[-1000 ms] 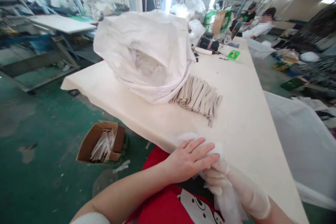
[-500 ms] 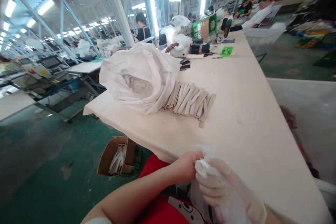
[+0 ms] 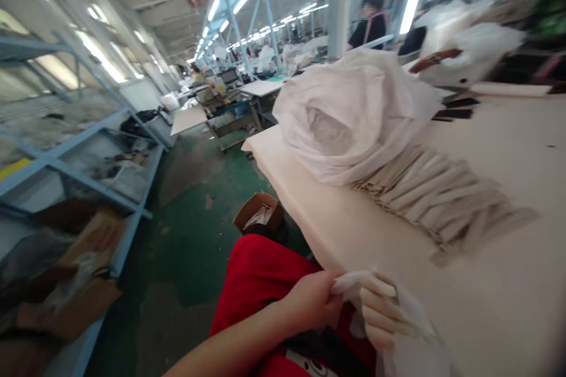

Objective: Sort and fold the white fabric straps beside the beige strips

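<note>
My left hand [image 3: 312, 300] is bare and pinches the cuff of a thin clear plastic glove [image 3: 354, 284] at the near edge of the cream table [image 3: 508, 283]. That glove covers my right hand [image 3: 382, 315], whose fingers are curled. Both hands sit above my red shirt [image 3: 256, 277]. A fanned row of beige fabric strips [image 3: 442, 197] lies on the table beyond my hands, next to a big white sack [image 3: 349, 115] lying open on its side.
A small cardboard box [image 3: 259, 218] with white pieces stands on the green floor left of the table. Blue metal shelving [image 3: 84, 188] with cartons runs along the left. A person [image 3: 371, 20] works behind the sack; more tables and white bags are farther back.
The view has swung left and lower, now showing the shelving. My left hand went from lying flat over the gloved right hand to pinching the glove's edge.
</note>
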Available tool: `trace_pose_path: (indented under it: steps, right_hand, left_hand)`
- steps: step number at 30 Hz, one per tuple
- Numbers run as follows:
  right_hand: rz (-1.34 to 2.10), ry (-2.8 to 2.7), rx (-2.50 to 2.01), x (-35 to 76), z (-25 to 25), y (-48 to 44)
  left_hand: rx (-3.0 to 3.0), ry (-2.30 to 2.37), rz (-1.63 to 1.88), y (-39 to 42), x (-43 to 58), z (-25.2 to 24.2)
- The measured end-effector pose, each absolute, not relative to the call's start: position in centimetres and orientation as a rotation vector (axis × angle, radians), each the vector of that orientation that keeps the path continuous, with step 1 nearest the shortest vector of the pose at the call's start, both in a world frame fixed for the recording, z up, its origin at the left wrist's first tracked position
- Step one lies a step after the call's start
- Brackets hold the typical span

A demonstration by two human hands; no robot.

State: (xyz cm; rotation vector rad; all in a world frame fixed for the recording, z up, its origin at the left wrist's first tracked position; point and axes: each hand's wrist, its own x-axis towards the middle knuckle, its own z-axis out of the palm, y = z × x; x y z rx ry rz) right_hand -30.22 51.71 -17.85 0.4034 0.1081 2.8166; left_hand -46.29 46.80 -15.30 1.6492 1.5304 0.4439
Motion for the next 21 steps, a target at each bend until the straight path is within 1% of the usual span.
trace_pose_path:
  steps: [2,5,8,11,14,18,19,21]
  right_hand:
    - [2.926,0.184,0.301,-32.7,-18.2,51.2]
    - [3.036,0.082,0.187,-37.0,-18.4,49.9]
    - [3.085,-0.121,0.117,-41.8,-18.5,49.2]
    - [3.123,-0.448,-0.045,-46.5,-18.9,49.9]
    - [3.101,-0.578,-0.196,-50.5,-19.8,52.1]
    - [3.027,-0.504,-0.359,-54.4,-21.4,56.1]
    - [2.995,-0.500,-0.430,-55.5,-21.9,57.0]
    - [2.954,-0.521,-0.583,-58.1,-23.2,58.5]
  left_hand:
    - [1.638,1.639,0.485,44.5,-49.1,-15.9]
    - [1.552,1.801,0.529,40.5,-53.6,-17.2]
    - [1.368,1.925,0.613,37.1,-58.1,-19.2]
    - [1.210,1.920,0.726,35.7,-62.5,-21.6]
    - [1.078,1.876,0.821,36.9,-67.0,-24.0]
    - [0.957,1.938,0.897,40.5,-72.4,-26.3]
    - [1.043,1.959,0.942,41.5,-73.6,-26.7]
    - [1.450,1.864,1.038,43.5,-75.5,-27.4]
